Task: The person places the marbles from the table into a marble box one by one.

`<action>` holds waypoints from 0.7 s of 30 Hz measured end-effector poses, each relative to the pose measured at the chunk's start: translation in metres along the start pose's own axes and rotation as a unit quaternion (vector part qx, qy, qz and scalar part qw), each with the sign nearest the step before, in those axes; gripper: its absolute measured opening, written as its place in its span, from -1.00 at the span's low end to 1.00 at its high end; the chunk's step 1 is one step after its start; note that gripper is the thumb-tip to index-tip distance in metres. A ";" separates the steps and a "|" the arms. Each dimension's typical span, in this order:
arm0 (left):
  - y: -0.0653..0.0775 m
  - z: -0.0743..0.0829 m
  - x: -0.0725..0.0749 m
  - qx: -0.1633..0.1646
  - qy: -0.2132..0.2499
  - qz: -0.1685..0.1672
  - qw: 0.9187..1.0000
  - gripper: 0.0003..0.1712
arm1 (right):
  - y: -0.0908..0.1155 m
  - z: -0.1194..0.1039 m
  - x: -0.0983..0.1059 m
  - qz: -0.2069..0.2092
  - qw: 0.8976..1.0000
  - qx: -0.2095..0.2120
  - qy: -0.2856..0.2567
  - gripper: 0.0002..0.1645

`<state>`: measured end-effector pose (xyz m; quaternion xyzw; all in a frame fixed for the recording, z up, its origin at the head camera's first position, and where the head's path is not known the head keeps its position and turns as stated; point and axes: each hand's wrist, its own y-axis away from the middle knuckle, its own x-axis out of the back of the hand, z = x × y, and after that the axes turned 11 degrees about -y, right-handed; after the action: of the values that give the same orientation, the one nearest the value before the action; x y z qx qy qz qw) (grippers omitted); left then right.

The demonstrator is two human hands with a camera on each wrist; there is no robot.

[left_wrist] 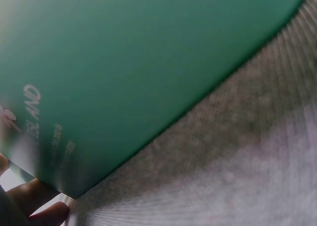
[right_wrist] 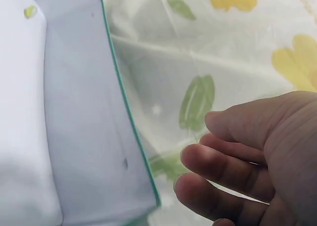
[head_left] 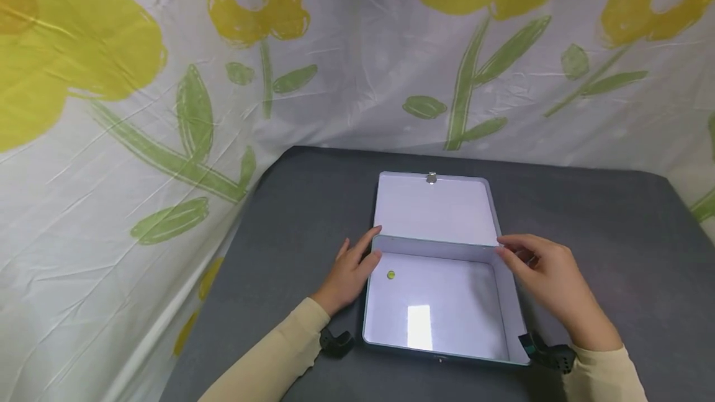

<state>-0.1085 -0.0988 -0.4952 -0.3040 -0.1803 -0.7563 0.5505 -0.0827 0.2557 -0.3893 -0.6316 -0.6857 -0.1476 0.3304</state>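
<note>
A shallow rectangular metal box [head_left: 447,303] lies on the dark table, white inside, its hinged lid [head_left: 436,203] folded back flat behind it. The outside is green with pale lettering, as the box's side [left_wrist: 148,62] in the left wrist view shows. Inside, near the back left corner, sits a small round yellow-green piece [head_left: 391,275]. My left hand [head_left: 347,275] is at the back left corner, thumb at the rim and fingers extended beside the hinge. At the back right corner is my right hand [head_left: 550,275], its fingers [right_wrist: 198,189] loosely bent, a gap showing between them and the rim.
A metal clasp [head_left: 431,178] sits at the lid's far edge. Dark grey cloth covers the table [head_left: 313,203]. A white curtain [head_left: 346,79] with yellow flowers and green leaves hangs behind and at the left. Both wrists wear black bands.
</note>
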 end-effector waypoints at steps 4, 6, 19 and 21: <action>-0.001 0.000 0.000 0.000 -0.001 -0.001 1.000 -0.35 | 0.009 0.011 0.007 0.014 1.000 -0.025 0.002 -0.72; -0.001 0.000 0.000 0.000 -0.002 0.001 1.000 -0.35 | 0.014 0.017 0.010 0.024 0.999 -0.034 0.000 -0.72; 0.000 0.001 0.001 -0.011 -0.005 0.002 1.000 -0.34 | 0.031 0.062 0.004 0.001 0.995 -0.051 0.084 -0.71; 0.000 0.001 0.001 -0.013 -0.006 0.003 1.000 -0.33 | 0.033 0.067 0.001 -0.006 0.994 -0.055 0.095 -0.69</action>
<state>-0.1082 -0.0988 -0.4940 -0.3161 -0.1733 -0.7550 0.5477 -0.0690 0.3033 -0.4451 -0.6276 -0.6462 -0.2464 0.3576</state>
